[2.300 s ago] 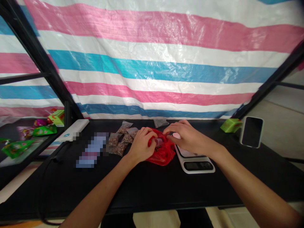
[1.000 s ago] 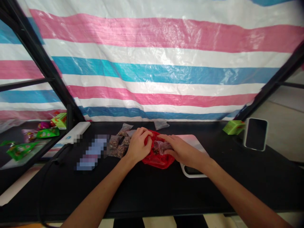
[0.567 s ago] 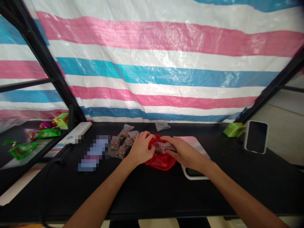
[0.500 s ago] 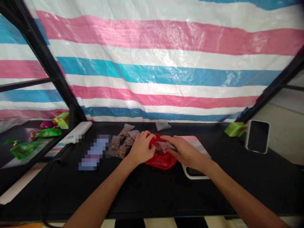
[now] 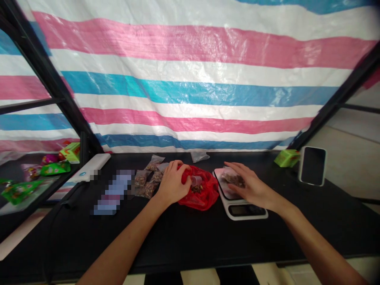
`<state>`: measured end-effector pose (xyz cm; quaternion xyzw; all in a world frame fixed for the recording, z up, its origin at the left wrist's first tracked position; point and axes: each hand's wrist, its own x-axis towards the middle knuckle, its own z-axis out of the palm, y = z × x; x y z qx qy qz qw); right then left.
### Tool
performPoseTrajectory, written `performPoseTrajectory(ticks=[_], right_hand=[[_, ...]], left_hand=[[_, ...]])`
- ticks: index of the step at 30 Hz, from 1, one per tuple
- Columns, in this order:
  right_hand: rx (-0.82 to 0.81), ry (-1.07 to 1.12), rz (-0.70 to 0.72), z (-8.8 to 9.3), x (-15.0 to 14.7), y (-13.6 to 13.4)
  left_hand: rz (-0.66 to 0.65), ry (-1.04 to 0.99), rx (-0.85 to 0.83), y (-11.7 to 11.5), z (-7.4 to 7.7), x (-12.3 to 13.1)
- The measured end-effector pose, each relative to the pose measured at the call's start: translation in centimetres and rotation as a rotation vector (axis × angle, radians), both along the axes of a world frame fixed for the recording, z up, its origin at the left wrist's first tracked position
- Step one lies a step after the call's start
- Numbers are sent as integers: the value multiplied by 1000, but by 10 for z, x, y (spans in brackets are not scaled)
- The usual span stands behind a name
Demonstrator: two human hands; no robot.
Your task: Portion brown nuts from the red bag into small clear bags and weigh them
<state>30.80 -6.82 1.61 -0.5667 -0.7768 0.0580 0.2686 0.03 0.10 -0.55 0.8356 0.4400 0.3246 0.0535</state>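
Note:
A red plastic bag [image 5: 208, 200] lies opened on the black table, with loose brown bits [image 5: 196, 189] and a small clear cup [image 5: 196, 181] inside. My left hand [image 5: 175, 184] is closed on its left rim, the thumb beside the cup. To the right, a small clear zip bag of brown bits [image 5: 234, 179] rests on the pink-and-white plate of a kitchen scale [image 5: 249, 217]. My right hand [image 5: 247, 184] is over that bag, fingers stretched along its far side and thumb apart on the near side. The scale's display is too dark to read.
Several filled zip bags [image 5: 146, 188] lie left of my left hand, with an empty clear bag [image 5: 199, 156] behind. Further left are a blurred-out strip [image 5: 114, 192] and a white power strip [image 5: 92, 166]. A green box [image 5: 286, 158] and a propped phone [image 5: 312, 166] stand right.
My right hand has moved right from above the red bag to the scale, carrying the filled zip bag there. Its fingers have spread. My left hand keeps its place on the red bag.

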Motion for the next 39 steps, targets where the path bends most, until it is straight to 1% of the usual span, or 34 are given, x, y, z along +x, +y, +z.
performPoseTrajectory(ticks=[2, 3, 5, 7, 9, 11, 14, 17, 18, 21, 25, 26, 28, 31, 33, 35, 37, 39], right_hand=[[119, -86, -42, 1, -7, -10], [151, -125, -41, 1, -14, -14], [140, -231, 58, 2, -32, -22], [145, -333, 125, 3, -53, -25], [171, -429, 179, 6, -69, -22], [188, -522, 218, 13, -77, -16], [245, -571, 218, 33, -77, -10], [344, -505, 111, 53, -70, -13], [355, -501, 110, 58, -67, -15], [368, -496, 138, 65, -62, -20], [409, -486, 59, 74, -52, -22], [402, -488, 57, 78, -47, -21], [357, -457, 99, 85, -36, -19], [249, -293, 161, 91, -15, -15], [223, -164, 131, 89, -1, -12], [217, -67, 65, 81, 9, -10], [188, -11, 19, 71, 16, -7], [139, 0, 11, 59, 21, -6]], left_hand=[[27, 21, 2, 0, -2, 0], [35, 32, -8, 1, -3, 0], [34, 48, -40, 2, -5, -1], [25, 48, -64, 4, -6, -1], [11, 39, -62, 5, -7, -1], [0, 33, -55, 6, -6, -2], [-2, 31, -59, 7, -5, -4], [38, 32, -52, 6, -3, -6], [56, 30, -42, 5, -2, -6], [103, 22, -19, 2, 1, -4], [164, 43, 6, -3, 6, -2], [174, 59, 27, -5, 7, -2], [172, 96, 82, -7, 10, -2], [103, 97, 159, -12, 16, -1], [-21, 45, 188, -18, 22, 0], [-184, -13, 181, -24, 27, 1], [-334, -33, 133, -28, 29, 2], [-424, -1, 61, -30, 27, 3]])
